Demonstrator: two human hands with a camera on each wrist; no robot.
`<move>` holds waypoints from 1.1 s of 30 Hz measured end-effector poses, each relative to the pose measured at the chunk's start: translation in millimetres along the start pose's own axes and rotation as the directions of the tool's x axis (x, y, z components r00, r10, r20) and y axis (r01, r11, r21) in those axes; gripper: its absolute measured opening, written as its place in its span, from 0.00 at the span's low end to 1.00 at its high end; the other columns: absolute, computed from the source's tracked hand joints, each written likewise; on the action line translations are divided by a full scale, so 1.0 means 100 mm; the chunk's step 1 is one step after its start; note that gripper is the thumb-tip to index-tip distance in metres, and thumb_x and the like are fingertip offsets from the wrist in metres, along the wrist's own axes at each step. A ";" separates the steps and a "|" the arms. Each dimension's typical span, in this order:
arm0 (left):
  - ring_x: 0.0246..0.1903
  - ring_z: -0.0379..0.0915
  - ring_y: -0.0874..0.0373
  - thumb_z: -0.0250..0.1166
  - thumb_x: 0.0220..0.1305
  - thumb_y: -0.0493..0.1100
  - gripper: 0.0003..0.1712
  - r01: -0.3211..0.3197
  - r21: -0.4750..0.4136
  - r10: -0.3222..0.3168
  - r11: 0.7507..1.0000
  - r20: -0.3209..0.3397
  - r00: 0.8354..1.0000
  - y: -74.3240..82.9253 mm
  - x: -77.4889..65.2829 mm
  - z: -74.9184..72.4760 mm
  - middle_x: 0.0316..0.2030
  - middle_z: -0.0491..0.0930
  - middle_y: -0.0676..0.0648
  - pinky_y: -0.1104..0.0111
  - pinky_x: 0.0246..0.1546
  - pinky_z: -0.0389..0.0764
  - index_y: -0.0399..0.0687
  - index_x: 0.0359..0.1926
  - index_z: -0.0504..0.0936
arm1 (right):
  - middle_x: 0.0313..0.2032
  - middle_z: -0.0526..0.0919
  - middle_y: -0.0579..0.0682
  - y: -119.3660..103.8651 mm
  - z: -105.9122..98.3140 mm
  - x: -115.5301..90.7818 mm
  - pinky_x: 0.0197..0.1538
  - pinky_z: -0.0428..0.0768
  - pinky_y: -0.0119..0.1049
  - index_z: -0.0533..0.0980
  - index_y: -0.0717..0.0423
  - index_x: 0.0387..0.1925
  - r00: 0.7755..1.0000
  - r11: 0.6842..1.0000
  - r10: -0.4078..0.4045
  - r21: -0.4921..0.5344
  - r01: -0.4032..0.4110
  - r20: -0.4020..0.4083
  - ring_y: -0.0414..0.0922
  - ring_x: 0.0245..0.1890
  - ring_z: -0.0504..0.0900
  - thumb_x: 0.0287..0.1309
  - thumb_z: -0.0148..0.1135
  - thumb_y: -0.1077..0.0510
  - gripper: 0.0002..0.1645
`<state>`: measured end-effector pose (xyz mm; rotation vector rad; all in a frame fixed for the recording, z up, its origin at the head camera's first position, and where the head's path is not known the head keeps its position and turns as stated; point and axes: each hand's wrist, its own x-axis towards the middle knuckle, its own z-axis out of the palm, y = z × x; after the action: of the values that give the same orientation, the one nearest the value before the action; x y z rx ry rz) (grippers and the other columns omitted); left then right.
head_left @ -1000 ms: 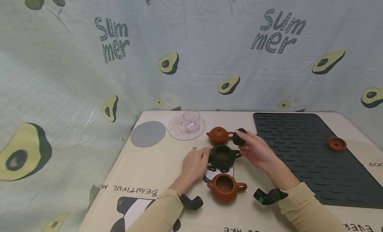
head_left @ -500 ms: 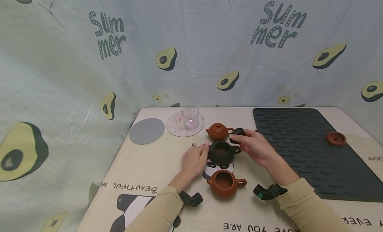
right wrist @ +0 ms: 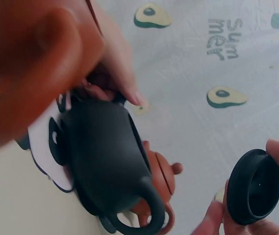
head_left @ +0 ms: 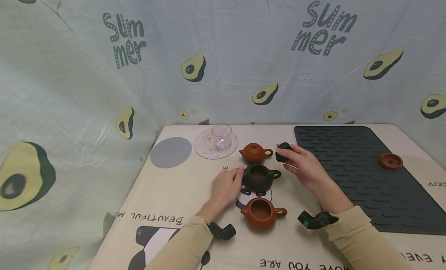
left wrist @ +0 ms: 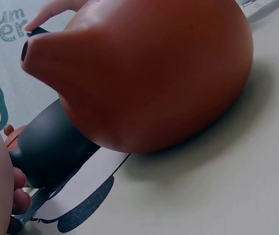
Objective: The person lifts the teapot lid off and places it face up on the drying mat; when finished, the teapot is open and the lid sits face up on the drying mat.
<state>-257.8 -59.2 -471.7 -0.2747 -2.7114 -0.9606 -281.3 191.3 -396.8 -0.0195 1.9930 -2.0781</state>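
A dark teapot (head_left: 258, 178) stands with its lid off in the middle of the table. My left hand (head_left: 225, 186) grips it at the spout side, and the spout is hidden by the fingers. My right hand (head_left: 308, 167) pinches the dark teapot lid (head_left: 283, 152) by its edge, to the right of the pot and apart from it. In the right wrist view the hollow underside of the lid (right wrist: 264, 191) shows, tilted on edge. Nearer me sits a lidless reddish-brown teapot (head_left: 260, 214). Behind the dark pot is a smaller brown teapot (head_left: 254, 152) with its lid on.
A ribbed dark mat (head_left: 348, 177) covers the right side, with a reddish-brown lid (head_left: 391, 161) upside down on it. At the back left, a clear glass cup (head_left: 222, 136) stands on a patterned round coaster (head_left: 208, 153), beside a grey disc (head_left: 171, 152).
The dark lid in my right hand first went left towards the small teapot's handle, then back right, and its tilt changed. The left hand has kept its place on the dark teapot.
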 end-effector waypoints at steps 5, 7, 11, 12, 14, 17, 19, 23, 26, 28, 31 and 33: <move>0.32 0.73 0.53 0.44 0.81 0.59 0.28 0.008 -0.007 -0.008 1.000 0.004 1.000 0.00 -0.02 -0.01 0.20 0.73 0.56 0.61 0.35 0.70 0.53 0.33 0.85 | 0.74 0.59 0.55 -0.01 -0.05 0.01 0.53 0.76 0.33 0.63 0.53 0.76 0.999 0.999 -0.037 0.028 0.037 0.006 0.45 0.58 0.73 0.68 0.67 0.49 0.40; 0.32 0.73 0.52 0.44 0.81 0.59 0.29 0.004 -0.003 -0.004 1.000 0.004 1.000 0.00 -0.02 -0.01 0.20 0.73 0.55 0.61 0.35 0.70 0.53 0.33 0.85 | 0.72 0.60 0.54 -0.02 -0.08 0.00 0.51 0.76 0.32 0.65 0.52 0.74 0.999 0.999 -0.043 0.024 0.043 -0.001 0.44 0.58 0.71 0.68 0.68 0.49 0.39; 0.33 0.75 0.52 0.44 0.81 0.58 0.28 -0.004 -0.001 0.004 1.000 0.002 1.000 0.00 -0.02 -0.01 0.20 0.74 0.55 0.61 0.35 0.71 0.53 0.31 0.84 | 0.67 0.64 0.53 -0.04 -0.12 -0.01 0.48 0.75 0.31 0.66 0.54 0.72 0.999 0.999 -0.043 0.009 0.043 -0.026 0.44 0.56 0.70 0.67 0.69 0.50 0.37; 0.33 0.75 0.52 0.44 0.81 0.58 0.28 -0.006 -0.002 0.006 1.000 0.001 1.000 0.00 -0.02 -0.01 0.20 0.74 0.55 0.61 0.35 0.71 0.53 0.31 0.83 | 0.65 0.65 0.53 -0.04 -0.13 -0.01 0.48 0.75 0.30 0.64 0.56 0.72 0.998 0.999 -0.044 0.001 0.044 -0.035 0.43 0.55 0.70 0.67 0.69 0.50 0.38; 0.33 0.75 0.52 0.44 0.81 0.58 0.28 -0.009 -0.006 0.009 1.000 -0.002 1.000 0.00 -0.02 -0.01 0.19 0.73 0.56 0.61 0.34 0.70 0.54 0.29 0.82 | 0.63 0.67 0.52 -0.04 -0.15 -0.02 0.47 0.75 0.30 0.62 0.59 0.71 0.998 0.999 -0.048 -0.018 0.047 -0.050 0.43 0.53 0.70 0.67 0.68 0.50 0.39; 0.31 0.75 0.51 0.44 0.81 0.58 0.29 -0.018 -0.001 0.018 1.000 -0.015 1.000 -0.01 -0.02 0.00 0.18 0.72 0.55 0.61 0.33 0.70 0.55 0.26 0.79 | 0.60 0.67 0.52 -0.04 -0.18 -0.02 0.45 0.74 0.30 0.61 0.59 0.69 0.997 0.998 -0.052 -0.023 0.050 -0.062 0.43 0.51 0.70 0.67 0.68 0.49 0.38; 0.31 0.75 0.51 0.44 0.81 0.58 0.29 -0.028 0.006 0.028 1.000 -0.021 0.999 -0.02 -0.02 0.00 0.18 0.72 0.55 0.60 0.32 0.70 0.55 0.24 0.77 | 0.59 0.67 0.51 -0.04 -0.20 -0.03 0.45 0.74 0.30 0.63 0.58 0.65 0.996 0.999 -0.054 -0.014 0.053 -0.072 0.42 0.48 0.70 0.67 0.68 0.49 0.35; 0.30 0.74 0.51 0.44 0.81 0.58 0.29 -0.035 0.017 0.035 0.999 -0.026 0.999 -0.02 -0.03 0.01 0.19 0.71 0.54 0.60 0.32 0.70 0.55 0.23 0.75 | 0.57 0.68 0.49 -0.05 -0.26 -0.03 0.47 0.73 0.31 0.65 0.56 0.59 0.993 0.998 -0.059 0.005 0.060 -0.103 0.41 0.45 0.71 0.67 0.69 0.50 0.29; 0.30 0.74 0.51 0.44 0.81 0.58 0.29 -0.034 0.017 0.035 0.999 -0.023 0.999 -0.03 -0.03 0.02 0.19 0.71 0.54 0.60 0.31 0.70 0.55 0.23 0.75 | 0.55 0.68 0.47 -0.07 -0.32 -0.03 0.48 0.73 0.31 0.64 0.55 0.60 0.982 0.998 -0.063 -0.005 0.063 -0.178 0.41 0.44 0.71 0.65 0.71 0.48 0.33; 0.30 0.74 0.51 0.44 0.81 0.58 0.29 -0.033 0.016 0.034 0.999 -0.025 0.999 -0.02 -0.03 0.01 0.18 0.71 0.54 0.60 0.32 0.70 0.55 0.23 0.75 | 0.54 0.68 0.45 -0.09 -0.38 -0.03 0.45 0.73 0.31 0.62 0.56 0.64 0.965 0.998 -0.056 0.013 0.061 -0.257 0.41 0.41 0.71 0.62 0.74 0.48 0.39; 0.30 0.74 0.51 0.44 0.81 0.59 0.29 -0.033 0.013 0.034 0.999 -0.022 0.999 -0.02 -0.02 0.01 0.18 0.70 0.54 0.60 0.32 0.70 0.55 0.23 0.75 | 0.53 0.66 0.43 -0.14 -0.51 -0.02 0.41 0.73 0.30 0.60 0.54 0.67 0.928 0.991 -0.035 0.109 0.081 -0.372 0.41 0.34 0.70 0.57 0.77 0.49 0.45; 0.30 0.74 0.51 0.44 0.81 0.59 0.29 -0.032 0.014 0.032 0.999 -0.021 0.999 -0.01 -0.02 0.00 0.19 0.71 0.54 0.60 0.32 0.70 0.55 0.23 0.75 | 0.52 0.66 0.43 -0.17 -0.61 -0.02 0.37 0.73 0.30 0.61 0.51 0.64 0.902 0.976 -0.026 0.183 0.116 -0.432 0.40 0.31 0.69 0.55 0.78 0.51 0.43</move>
<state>-256.3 -60.0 -473.3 -0.3024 -2.6849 -0.9300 -293.5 252.4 -383.2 0.4490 2.0122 -2.4985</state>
